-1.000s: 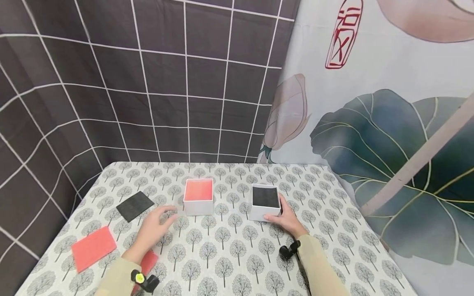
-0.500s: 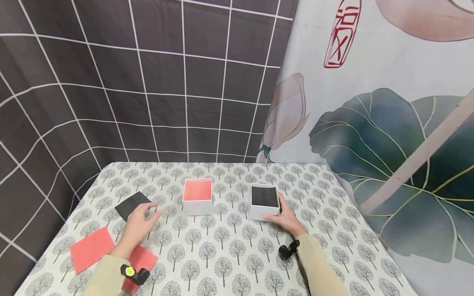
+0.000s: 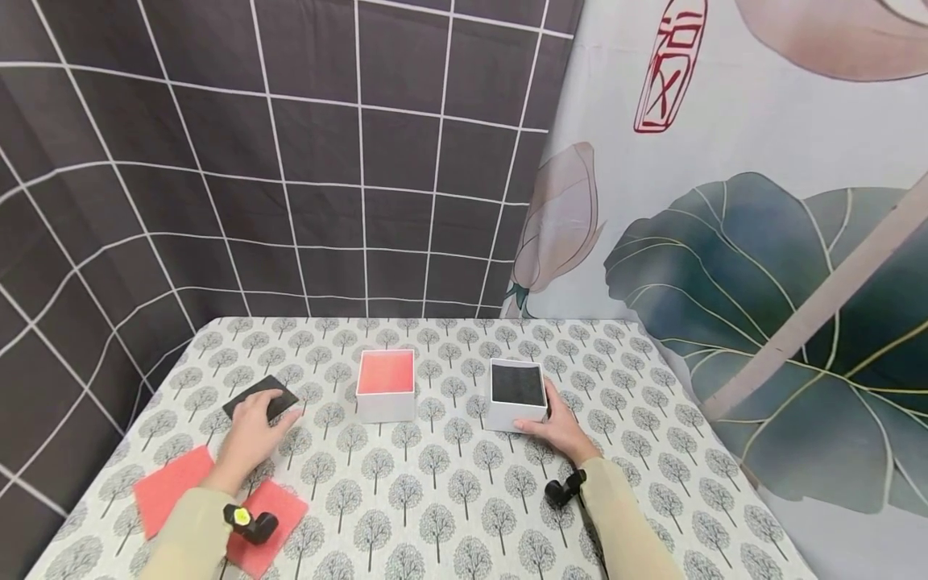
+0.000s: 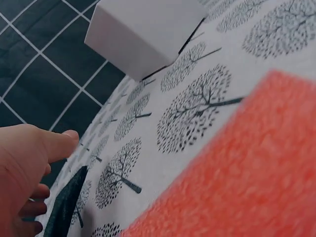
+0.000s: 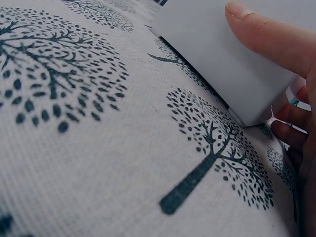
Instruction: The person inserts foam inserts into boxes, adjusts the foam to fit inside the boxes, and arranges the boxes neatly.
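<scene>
Fingers (image 3: 265, 395) at black pad (image 3: 286, 400), long axis diagonal

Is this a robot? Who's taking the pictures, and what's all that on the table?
No robot here, just a person's two bare hands. The wide picture comes from a camera worn on the head, looking forward and down. The close-ups come from the left wrist camera and the right wrist camera.

On the tree-patterned cloth stand two white boxes. The left box has something red inside, and the right box something black.

The right hand holds the right box. The left hand is over a black square, thumb and fingers apart, so it doesn't seem to grip it. One red square lies left of the left sleeve, another to its right.
</scene>
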A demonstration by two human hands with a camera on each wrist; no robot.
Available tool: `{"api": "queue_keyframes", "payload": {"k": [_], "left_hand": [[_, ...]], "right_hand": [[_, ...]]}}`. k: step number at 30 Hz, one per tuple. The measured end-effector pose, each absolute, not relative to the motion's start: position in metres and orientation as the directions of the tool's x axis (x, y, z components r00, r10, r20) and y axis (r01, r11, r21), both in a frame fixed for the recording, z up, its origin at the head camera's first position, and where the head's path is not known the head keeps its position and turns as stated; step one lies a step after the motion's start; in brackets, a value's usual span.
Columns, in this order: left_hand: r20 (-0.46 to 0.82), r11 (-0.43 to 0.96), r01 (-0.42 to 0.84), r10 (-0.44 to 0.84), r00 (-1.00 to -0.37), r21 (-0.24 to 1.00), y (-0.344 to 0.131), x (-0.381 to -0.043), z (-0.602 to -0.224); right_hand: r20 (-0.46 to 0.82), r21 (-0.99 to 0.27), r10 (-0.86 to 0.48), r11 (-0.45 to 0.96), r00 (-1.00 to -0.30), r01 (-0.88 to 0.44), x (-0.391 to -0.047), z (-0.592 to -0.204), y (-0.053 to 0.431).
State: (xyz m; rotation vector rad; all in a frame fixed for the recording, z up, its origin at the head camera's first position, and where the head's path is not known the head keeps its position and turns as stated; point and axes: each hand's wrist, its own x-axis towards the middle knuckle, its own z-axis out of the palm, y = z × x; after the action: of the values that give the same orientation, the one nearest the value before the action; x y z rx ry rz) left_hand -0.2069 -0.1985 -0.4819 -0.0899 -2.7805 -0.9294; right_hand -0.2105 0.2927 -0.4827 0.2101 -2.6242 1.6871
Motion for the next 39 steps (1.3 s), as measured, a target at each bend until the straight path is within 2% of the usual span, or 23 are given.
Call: {"api": "queue_keyframes", "payload": {"k": [9,18,30,39], "left_hand": [[0.157,0.842,0.032,-0.063,-0.985,0.538,-0.216,-0.212,-0.492],[0.081,0.852,-0.014,-0.066,-0.995,0.524,-0.222,-0.217,-0.499],[0.107,0.855,0.009,-0.054,-0.993,0.518,-0.231,-0.221,-0.499],[0.035,0.886,-0.013,-0.033,-0.999,0.464,-0.231,-0.229,-0.490]], "right_hand": [[0.097,-0.905,-0.114,0.402,-0.989,-0.135,-0.212,-0.483,0.292],[0.095,-0.917,-0.127,0.375,-0.987,-0.136,-0.215,-0.483,0.292],[0.081,-0.915,-0.123,0.384,-0.989,-0.123,-0.217,-0.481,0.290],[0.075,-0.902,-0.096,0.417,-0.993,-0.109,-0.213,-0.480,0.291]]}}
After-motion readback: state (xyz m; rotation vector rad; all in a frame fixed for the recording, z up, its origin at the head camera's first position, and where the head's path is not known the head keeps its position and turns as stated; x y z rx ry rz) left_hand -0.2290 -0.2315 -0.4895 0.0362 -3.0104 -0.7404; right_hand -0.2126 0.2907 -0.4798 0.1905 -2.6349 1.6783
